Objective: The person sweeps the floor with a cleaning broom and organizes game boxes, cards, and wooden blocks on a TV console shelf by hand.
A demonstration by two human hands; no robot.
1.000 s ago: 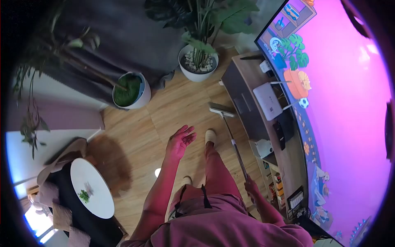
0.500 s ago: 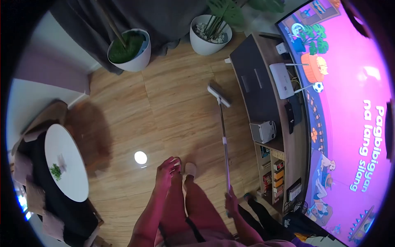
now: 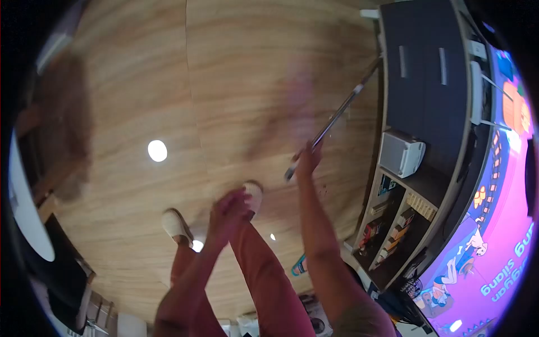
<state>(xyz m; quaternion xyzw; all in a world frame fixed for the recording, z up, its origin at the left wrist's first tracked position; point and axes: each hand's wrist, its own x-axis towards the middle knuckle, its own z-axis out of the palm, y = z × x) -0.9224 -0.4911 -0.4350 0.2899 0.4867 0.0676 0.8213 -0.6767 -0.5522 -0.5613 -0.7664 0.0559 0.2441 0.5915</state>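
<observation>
The long thin pole (image 3: 341, 110) of a mop slants from lower left to upper right over the wooden floor. My right hand (image 3: 308, 160) is wrapped round the pole near its lower end. The pole's far end reaches the dark cabinet's lower edge, and its flat head cannot be made out. My left hand (image 3: 229, 211), somewhat blurred, hangs in front of my legs, just left of one light shoe (image 3: 253, 196). Its fingers look loosely curled and apart, and nothing shows in them.
Along the right stands a cabinet (image 3: 421, 101) with a white box-shaped device (image 3: 401, 154), shelves of books (image 3: 393, 238) and a lit screen (image 3: 488, 253). At the left edge are a white oval table (image 3: 31, 208) and a brown chair. A blue-soled shoe (image 3: 299, 265) lies low centre.
The view has turned down and toward the cabinet; the plants are out of sight. My right hand has moved up and forward with the pole, which now slants toward the cabinet. My feet have stepped apart.
</observation>
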